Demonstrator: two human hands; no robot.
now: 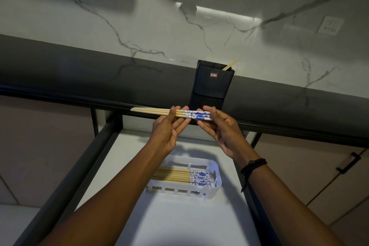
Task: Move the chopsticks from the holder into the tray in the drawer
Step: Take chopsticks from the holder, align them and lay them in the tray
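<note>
**Both hands on one bundle, above the tray**

You are holding a bundle of chopsticks level in the air, above the white tray and farther from you than it is, about level with the counter's front edge. Your left hand takes the bundle near its middle. The fingers are curled up behind the sticks, with the fingertips showing over the top. Your right hand pinches the blue-and-white patterned ends, fingers over and thumb under. The plain wooden tips stick out to the left, past your left hand.

The tray itself sits on the pale floor of the open drawer, below your forearms. Inside it, a row of stored chopsticks lies flat and side by side. Their patterned ends lie toward the tray's right wall, pointing the same way as the bundle in your hands.

Beyond the tray, up on the dark countertop, the black holder stands upright, straight behind the bundle you hold. Two leaning chopsticks poke out of its back right corner, plain tips upward.

To the right of the tray, a black beaded bracelet circles your right wrist. Farther right is a cabinet door with a black handle. High beyond the tray, a white wall socket is set in the veined marble wall, to the right of the holder.
</note>
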